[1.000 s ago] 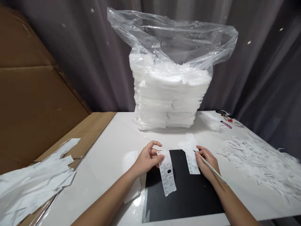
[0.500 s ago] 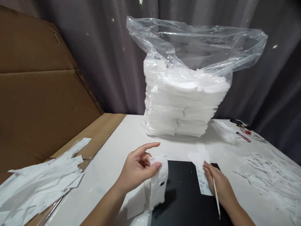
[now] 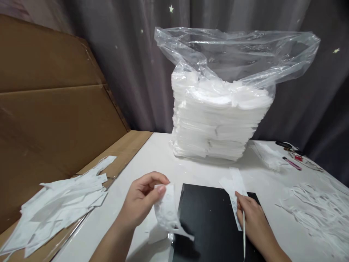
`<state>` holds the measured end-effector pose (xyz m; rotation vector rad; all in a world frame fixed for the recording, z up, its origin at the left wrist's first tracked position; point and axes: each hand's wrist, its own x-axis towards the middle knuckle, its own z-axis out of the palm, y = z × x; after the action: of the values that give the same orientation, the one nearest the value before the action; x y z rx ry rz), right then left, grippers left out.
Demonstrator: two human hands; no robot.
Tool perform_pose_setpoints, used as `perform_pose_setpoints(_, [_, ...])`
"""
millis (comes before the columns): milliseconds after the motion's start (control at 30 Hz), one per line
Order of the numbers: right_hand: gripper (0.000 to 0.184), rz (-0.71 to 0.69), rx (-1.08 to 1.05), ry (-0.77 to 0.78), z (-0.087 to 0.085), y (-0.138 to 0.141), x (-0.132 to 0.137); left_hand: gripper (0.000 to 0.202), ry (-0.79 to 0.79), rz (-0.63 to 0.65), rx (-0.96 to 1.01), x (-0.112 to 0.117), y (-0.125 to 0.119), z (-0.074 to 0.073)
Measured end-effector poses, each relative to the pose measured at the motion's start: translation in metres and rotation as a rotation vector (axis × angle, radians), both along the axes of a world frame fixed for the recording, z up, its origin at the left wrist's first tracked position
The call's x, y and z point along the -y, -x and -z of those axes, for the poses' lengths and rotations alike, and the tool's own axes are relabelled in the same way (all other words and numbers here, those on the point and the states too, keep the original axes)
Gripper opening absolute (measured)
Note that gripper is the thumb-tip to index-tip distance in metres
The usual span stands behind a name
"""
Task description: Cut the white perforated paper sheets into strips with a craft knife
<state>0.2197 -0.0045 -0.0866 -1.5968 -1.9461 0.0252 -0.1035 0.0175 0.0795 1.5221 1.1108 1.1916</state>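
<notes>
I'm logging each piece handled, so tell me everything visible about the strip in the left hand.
The strip is thin, white and bendy, like paper or film, with faint grey ring marks. The left hand pinches its top edge. It hangs curved, its lower end sweeping right, over the black mat; whether that end touches the mat is unclear.

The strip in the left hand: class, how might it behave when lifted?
The strip is probably floppy, curving below the left hand. It seems light, hanging from a pinch at its top. Its narrow lower end might tear if tugged.
</notes>
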Motion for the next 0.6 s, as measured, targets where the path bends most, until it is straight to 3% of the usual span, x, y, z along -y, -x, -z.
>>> perform_pose_setpoints(167, [0.025,0.025,-0.041,0.021,-0.011,0.001,-0.002,0.016,0.246,-0.119,-0.117,-0.002,0.026,0.013])
perform_pose_setpoints(300, [0.018,0.027,-0.152,0.006,-0.025,0.005,-0.002,0.012,0.263,-0.149,-0.221,0.010,0.021,0.005])
perform_pose_setpoints(400, [0.020,-0.029,-0.419,0.037,-0.049,0.016,0.004,0.012,0.142,-0.006,-0.389,0.021,-0.007,-0.012])
perform_pose_setpoints(467, [0.031,-0.167,-0.684,0.117,-0.069,0.025,0.007,0.019,0.116,0.143,-0.459,0.021,-0.031,-0.018])
perform_pose_setpoints(533, [0.049,-0.355,-0.905,0.156,-0.087,0.034,0.006,0.035,0.160,0.272,-0.429,0.014,-0.053,-0.014])
perform_pose_setpoints(600, [0.054,-0.518,-1.020,0.161,-0.098,0.041,0.003,0.051,0.248,0.367,-0.313,0.004,-0.068,0.000])
